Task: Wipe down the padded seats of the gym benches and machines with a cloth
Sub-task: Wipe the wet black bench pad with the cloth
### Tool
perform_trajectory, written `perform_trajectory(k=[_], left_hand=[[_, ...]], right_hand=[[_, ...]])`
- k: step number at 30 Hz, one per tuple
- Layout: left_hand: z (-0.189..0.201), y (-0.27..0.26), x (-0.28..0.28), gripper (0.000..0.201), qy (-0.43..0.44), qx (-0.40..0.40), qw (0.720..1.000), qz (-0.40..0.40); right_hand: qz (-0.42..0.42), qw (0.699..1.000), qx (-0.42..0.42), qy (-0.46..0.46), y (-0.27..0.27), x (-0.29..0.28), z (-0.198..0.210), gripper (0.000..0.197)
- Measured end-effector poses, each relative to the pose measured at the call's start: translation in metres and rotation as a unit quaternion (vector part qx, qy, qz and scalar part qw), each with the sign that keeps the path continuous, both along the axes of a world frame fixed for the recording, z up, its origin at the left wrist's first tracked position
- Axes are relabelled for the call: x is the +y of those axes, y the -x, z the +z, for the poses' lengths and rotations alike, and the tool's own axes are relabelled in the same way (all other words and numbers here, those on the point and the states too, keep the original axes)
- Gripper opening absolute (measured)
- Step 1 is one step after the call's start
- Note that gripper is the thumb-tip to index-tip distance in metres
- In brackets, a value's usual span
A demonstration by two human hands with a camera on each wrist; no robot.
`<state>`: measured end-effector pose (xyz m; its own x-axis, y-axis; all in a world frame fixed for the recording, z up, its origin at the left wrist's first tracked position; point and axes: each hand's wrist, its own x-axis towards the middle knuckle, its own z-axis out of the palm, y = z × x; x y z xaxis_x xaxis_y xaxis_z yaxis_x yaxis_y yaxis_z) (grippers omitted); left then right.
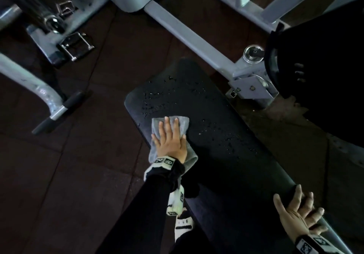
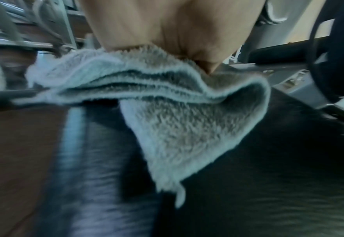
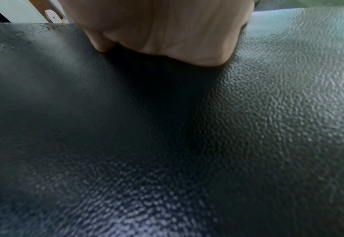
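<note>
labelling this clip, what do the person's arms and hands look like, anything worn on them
Both hands are bare, with no gloves. The left hand comes out of a long black sleeve; at its wrist sits a black-and-white band printed with square coded markers, with a white strap hanging below it. The right hand has a similar marker-printed wrist band over a dark cuff.

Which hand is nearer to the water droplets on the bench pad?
Left. The left hand presses the cloth beside the droplets; the right hand rests on the bench pad at its near end.

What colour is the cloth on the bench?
Light grey cloth, fluffy; the left wrist view shows it best.
</note>
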<state>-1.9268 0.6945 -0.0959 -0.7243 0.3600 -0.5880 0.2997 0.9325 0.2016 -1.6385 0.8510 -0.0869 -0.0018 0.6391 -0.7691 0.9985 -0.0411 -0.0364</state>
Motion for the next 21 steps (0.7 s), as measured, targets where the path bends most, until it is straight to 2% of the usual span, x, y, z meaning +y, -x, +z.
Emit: perform_trajectory(k=[6,8,11,13,14,17,19,21], left_hand=[[0.0,-0.034,0.048,0.061,-0.033,-0.037,0.99,-0.131],[-0.007,-0.045,0.053,0.061,-0.061,-0.036,0.989,-0.13],[-0.01,-0.047,0.048,0.063,-0.118,-0.002,0.989,-0.095],[-0.004,-0.04,0.041,0.064,-0.144,-0.034,0.984,-0.101],[-0.002,-0.035,0.035,0.066,-0.149,-0.043,0.982,-0.106],[-0.003,-0.009,0.012,0.064,-0.13,0.025,0.985,-0.108],[-0.007,0.014,-0.003,0.061,-0.11,0.054,0.988,-0.096],[-0.011,0.039,-0.015,0.063,-0.079,0.054,0.991,-0.093]], right_hand=[[-0.03,0.998,0.011,-0.06,0.007,-0.007,0.001,0.104],[-0.041,0.997,0.003,-0.068,0.011,-0.007,0.003,0.102],[-0.014,0.997,-0.004,-0.073,0.009,-0.005,0.004,0.102],[-0.019,0.996,0.003,-0.092,0.01,-0.009,0.003,0.102],[-0.02,0.994,0.005,-0.112,0.016,-0.014,0.005,0.099],[0.004,0.989,0.022,-0.145,0.054,-0.032,0.005,0.072],[0.049,0.987,0.069,-0.136,0.089,-0.049,0.006,0.068],[0.122,0.969,0.158,-0.148,0.127,-0.071,0.007,0.063]])
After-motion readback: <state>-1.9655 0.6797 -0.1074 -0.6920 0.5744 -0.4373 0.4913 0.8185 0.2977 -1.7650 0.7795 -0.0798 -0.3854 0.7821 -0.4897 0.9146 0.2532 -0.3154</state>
